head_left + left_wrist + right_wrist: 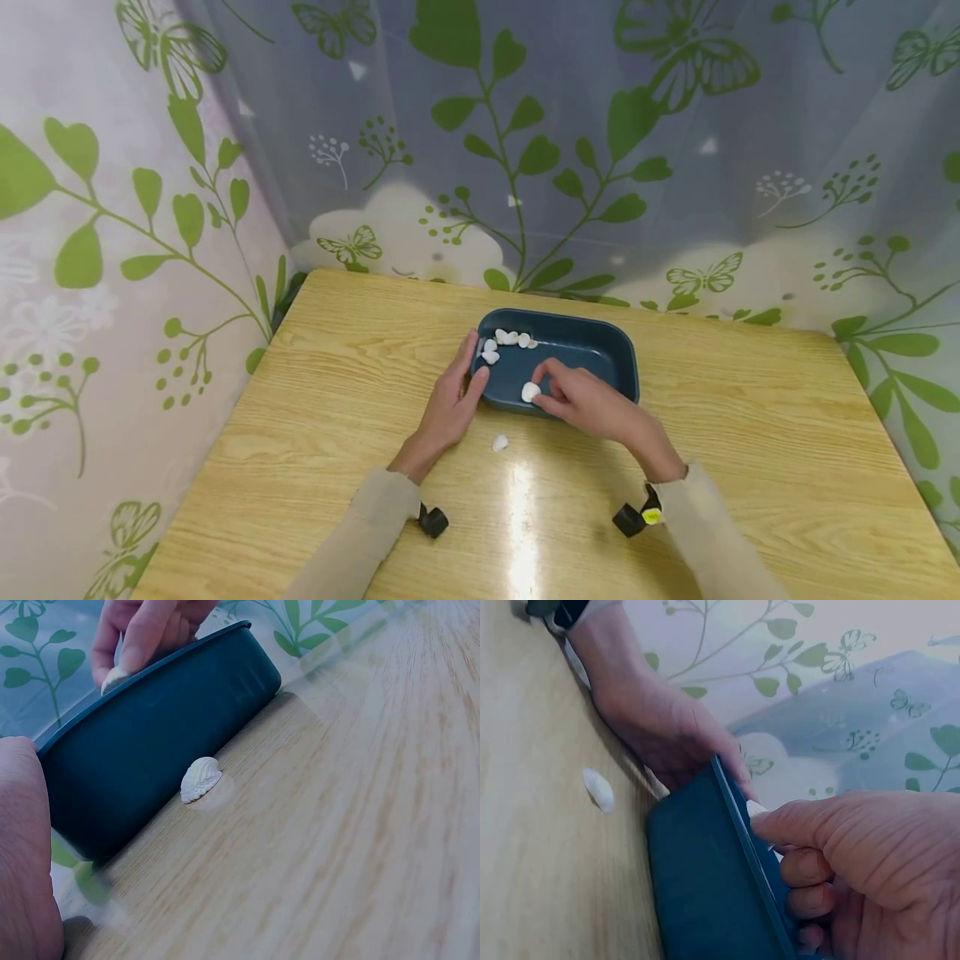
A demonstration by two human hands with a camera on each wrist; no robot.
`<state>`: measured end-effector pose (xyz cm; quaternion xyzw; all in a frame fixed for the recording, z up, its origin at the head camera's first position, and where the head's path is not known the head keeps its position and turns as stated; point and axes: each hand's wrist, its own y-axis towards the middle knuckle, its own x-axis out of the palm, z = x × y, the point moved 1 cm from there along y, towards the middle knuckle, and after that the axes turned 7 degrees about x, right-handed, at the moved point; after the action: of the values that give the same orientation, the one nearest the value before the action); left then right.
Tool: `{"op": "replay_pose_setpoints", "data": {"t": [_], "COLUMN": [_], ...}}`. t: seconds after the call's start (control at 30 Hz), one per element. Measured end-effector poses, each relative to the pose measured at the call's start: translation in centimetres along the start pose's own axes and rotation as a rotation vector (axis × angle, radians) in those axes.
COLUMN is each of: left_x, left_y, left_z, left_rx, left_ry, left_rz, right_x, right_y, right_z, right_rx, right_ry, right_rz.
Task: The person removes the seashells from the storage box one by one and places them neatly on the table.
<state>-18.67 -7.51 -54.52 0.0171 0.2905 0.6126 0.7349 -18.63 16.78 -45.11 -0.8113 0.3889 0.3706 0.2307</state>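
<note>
1. Overhead, from the head camera, a dark blue tray (592,346) sits in the middle of a wooden table (750,433). The left hand (448,406) lies against the tray's left end, fingers straight along the outer wall and thumb at the near corner, gripping nothing. The right hand (581,398) reaches over the tray's near rim and pinches a white shell (530,392) between thumb and fingertips, just inside the tray. A small cluster of shells (504,342) lies in the tray's far left corner. One loose shell (500,442) lies on the table, near the tray's front wall and between the two wrists. A curtain (525,150) printed with green leaves and butterflies hangs behind.

2. Closer in, the left wrist camera shows the loose shell (200,779) (ribbed, pale) lying on the wood close by the tray's outer wall (150,742). The right hand's fingers (146,634) curl over the rim at the top. The left palm (26,855) fills the lower left edge.

3. Lastly, the right wrist camera shows the right hand (855,862) with fingers bent over the tray's rim (742,825); the shell it holds is mostly hidden. The left hand (660,731) rests against the tray's far end, and the loose shell (598,789) lies apart on the table.
</note>
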Motion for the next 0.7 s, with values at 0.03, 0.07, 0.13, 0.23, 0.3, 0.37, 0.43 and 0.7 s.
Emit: {"op": "replay_pose_setpoints", "data": {"t": [0.03,0.07,0.13,0.23,0.3,0.37,0.43,0.7], "left_x": [0.0,0.0,0.0,0.0,0.0,0.0,0.0,0.1], "left_y": [0.0,0.0,0.0,0.0,0.0,0.0,0.0,0.1], "left_z": [0.0,0.0,0.0,0.1,0.1,0.1,0.0,-0.1], "left_rx": [-0.001,-0.002,-0.003,-0.002,0.002,0.006,0.010,0.011], "left_ry": [0.000,0.000,-0.001,-0.004,-0.005,-0.009,-0.009,-0.004], "left_rz": [0.000,-0.001,-0.001,0.001,0.003,0.006,0.009,0.016], "right_x": [0.1,0.3,0.6,1.1,1.3,1.5,1.8,4.5], "right_y": [-0.3,-0.6,-1.2,-2.1,-2.7,-3.3,-3.7,-4.3], "right_z": [-0.2,-0.4,-0.8,-1.2,-1.4,-1.6,-1.7,-1.0], "right_rx": [-0.005,-0.009,-0.019,-0.029,-0.027,-0.026,-0.031,-0.021], "right_ry": [-0.001,-0.004,-0.015,-0.032,-0.045,-0.044,-0.042,-0.005], "right_rz": [0.006,0.010,0.023,0.047,0.072,0.088,0.089,0.015]}}
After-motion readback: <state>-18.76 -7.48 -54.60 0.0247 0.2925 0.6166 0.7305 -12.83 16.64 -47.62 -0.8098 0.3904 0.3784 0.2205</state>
